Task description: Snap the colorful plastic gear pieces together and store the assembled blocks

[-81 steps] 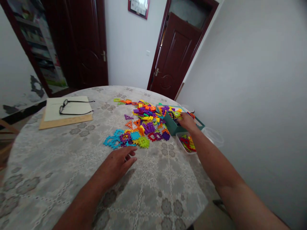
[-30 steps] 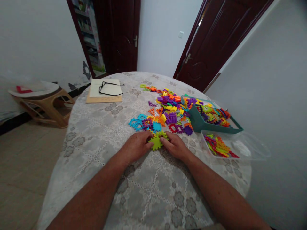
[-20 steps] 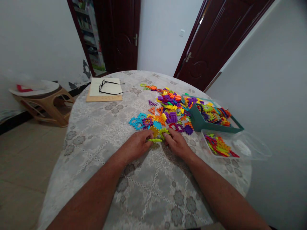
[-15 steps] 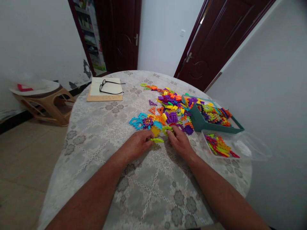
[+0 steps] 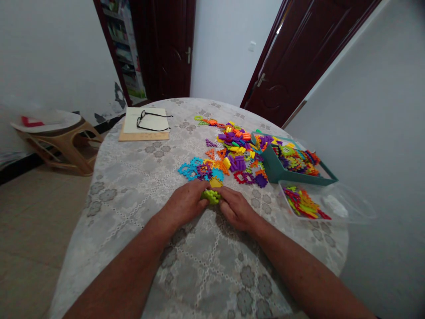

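Lime-green toothed building pieces [image 5: 211,196] sit between my two hands, low over the near side of the colourful heap. My left hand [image 5: 187,199] is closed on them from the left, fingers curled and thumb in front. From the right, my right hand [image 5: 236,207] pinches them too. The pieces overlap, so I cannot tell whether they are joined. A yellow toothed piece [image 5: 216,182] lies just beyond my fingertips. Behind it are a blue toothed piece [image 5: 218,174], a purple square frame piece [image 5: 204,171] and linked light-blue frame pieces [image 5: 190,169].
A heap of mixed building pieces [image 5: 237,144] spreads over the clothed table [image 5: 139,177]. To the right stand a green box [image 5: 282,172] full of pieces and a clear plastic tray [image 5: 307,216] with flat pieces. Black glasses [image 5: 154,128] lie on paper [image 5: 133,122] at the far left.
My right hand has moved left, bringing its lime-green piece against the one in my left hand. Red and purple frame pieces behind it are now uncovered.
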The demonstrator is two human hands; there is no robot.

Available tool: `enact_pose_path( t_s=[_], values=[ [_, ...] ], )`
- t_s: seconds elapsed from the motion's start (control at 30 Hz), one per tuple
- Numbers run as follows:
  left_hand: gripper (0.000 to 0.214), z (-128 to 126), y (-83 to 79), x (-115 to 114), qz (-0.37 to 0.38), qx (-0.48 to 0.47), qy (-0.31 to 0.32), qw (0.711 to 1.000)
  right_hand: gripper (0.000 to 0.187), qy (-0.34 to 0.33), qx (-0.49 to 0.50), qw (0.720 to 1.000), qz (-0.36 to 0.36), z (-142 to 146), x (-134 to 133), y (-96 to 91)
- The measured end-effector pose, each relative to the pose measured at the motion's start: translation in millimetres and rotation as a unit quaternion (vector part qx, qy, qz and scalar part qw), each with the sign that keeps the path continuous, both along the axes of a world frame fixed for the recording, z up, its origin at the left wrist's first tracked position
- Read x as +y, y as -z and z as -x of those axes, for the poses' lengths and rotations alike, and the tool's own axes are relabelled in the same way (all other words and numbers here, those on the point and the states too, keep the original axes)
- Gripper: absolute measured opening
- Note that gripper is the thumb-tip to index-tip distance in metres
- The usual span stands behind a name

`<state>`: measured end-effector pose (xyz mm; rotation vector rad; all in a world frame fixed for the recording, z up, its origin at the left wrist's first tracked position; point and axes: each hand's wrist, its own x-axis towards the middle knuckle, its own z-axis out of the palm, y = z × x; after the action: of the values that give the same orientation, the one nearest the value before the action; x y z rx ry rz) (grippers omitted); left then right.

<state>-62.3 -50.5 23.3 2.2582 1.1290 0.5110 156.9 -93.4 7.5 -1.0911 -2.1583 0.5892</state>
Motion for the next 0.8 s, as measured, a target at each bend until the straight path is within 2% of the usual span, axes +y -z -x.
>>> enact_pose_path(
  t_s=[0.2,0.3,0.37,0.47,0.57,0.8],
  values=[
    [0.027,4.2,-4.3,1.7,0.01,-0.025,0.021,0.999,0.051,0.02,0.105,0.991,0.087,-5.5,1.0,12.1],
    [0.017,4.9,-3.7,1.4,0.007,-0.018,0.025,1.0,0.046,0.031,0.115,0.988,0.094,-5.7,4.1,18.5],
    [0.013,5.5,-3.0,1.5,0.0,-0.011,0.025,1.0,0.042,0.076,0.077,0.993,0.039,-4.8,7.1,18.5],
    [0.01,7.1,-2.7,2.7,-0.01,0.002,0.028,1.0,0.033,0.14,-0.052,0.987,-0.054,-3.7,11.4,14.5],
    [0.007,9.3,-4.0,4.2,-0.005,0.021,0.022,1.0,0.027,0.16,-0.177,0.97,-0.056,-2.3,12.5,10.4],
    [0.007,11.5,-6.7,8.3,-0.001,0.063,0.033,0.997,0.012,0.197,-0.285,0.936,-0.067,3.6,10.0,8.2]
  ],
)
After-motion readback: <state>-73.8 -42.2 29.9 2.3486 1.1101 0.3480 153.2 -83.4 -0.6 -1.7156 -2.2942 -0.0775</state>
